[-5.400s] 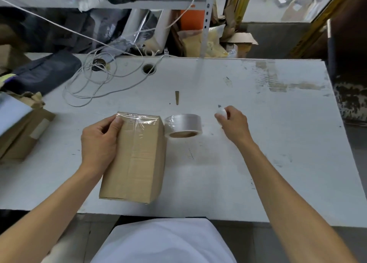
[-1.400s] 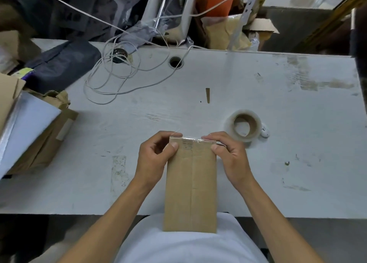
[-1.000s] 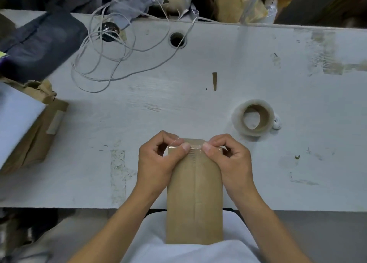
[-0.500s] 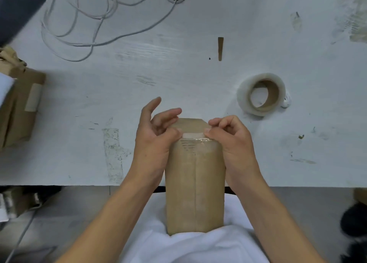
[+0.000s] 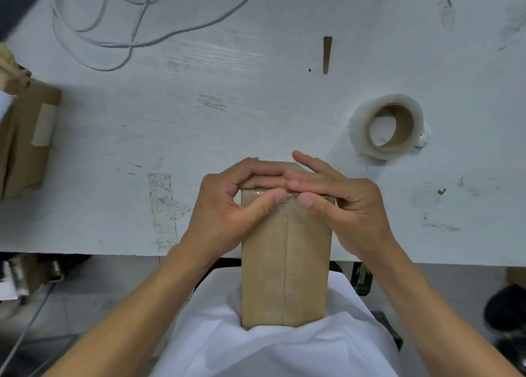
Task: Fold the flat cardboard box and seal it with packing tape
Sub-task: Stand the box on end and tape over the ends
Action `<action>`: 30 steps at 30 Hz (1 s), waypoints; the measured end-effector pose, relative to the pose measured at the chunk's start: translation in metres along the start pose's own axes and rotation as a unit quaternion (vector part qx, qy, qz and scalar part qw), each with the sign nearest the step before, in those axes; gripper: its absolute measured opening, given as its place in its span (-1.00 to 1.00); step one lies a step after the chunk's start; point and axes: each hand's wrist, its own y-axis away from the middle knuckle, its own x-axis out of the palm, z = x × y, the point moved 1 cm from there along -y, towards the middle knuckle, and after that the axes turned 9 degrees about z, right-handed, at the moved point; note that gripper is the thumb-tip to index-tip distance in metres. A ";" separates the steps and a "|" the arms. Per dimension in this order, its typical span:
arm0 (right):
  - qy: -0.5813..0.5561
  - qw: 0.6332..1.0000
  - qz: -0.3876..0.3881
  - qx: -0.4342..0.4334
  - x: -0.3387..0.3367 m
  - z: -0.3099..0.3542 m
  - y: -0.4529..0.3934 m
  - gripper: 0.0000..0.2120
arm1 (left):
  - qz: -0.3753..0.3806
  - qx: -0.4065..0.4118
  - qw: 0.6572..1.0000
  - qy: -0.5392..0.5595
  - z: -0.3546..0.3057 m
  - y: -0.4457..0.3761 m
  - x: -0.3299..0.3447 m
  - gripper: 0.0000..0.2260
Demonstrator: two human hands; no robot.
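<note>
Pressing the far end of the cardboard box (image 5: 284, 263), the left hand (image 5: 227, 206) and right hand (image 5: 341, 203) grip it, seemingly smoothing tape; the tape roll (image 5: 387, 126) lies beyond the right hand.

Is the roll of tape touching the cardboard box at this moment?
Apart. The head view shows the roll of tape lying on the table, bare tabletop between it and the cardboard box.

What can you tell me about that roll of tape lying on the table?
The tape roll is clear packing tape wound on a brown cardboard core. It lies on its side on the white table, hole facing up, beyond and to the right of the cardboard box. Neither hand touches it. A small white object sits against its right edge.
</note>
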 end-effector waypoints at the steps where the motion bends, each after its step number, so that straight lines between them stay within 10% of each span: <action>1: 0.003 1.000 0.003 0.013 -0.002 0.000 0.000 -0.80 | -0.014 -0.005 1.000 -0.018 -0.001 0.001 0.001 -0.82; 10: 0.086 0.996 0.013 0.034 -0.003 0.009 0.007 -0.68 | -0.039 0.028 0.998 -0.047 -0.003 0.008 0.001 -0.37; 18: 0.095 0.995 -0.007 -0.039 -0.005 -0.004 0.004 -0.67 | -0.059 0.058 0.997 -0.013 0.010 0.002 -0.001 -0.72; 30: 0.015 0.994 0.066 0.090 -0.019 -0.009 -0.004 -0.56 | 0.094 -0.048 0.993 0.044 0.014 -0.006 -0.020 -0.58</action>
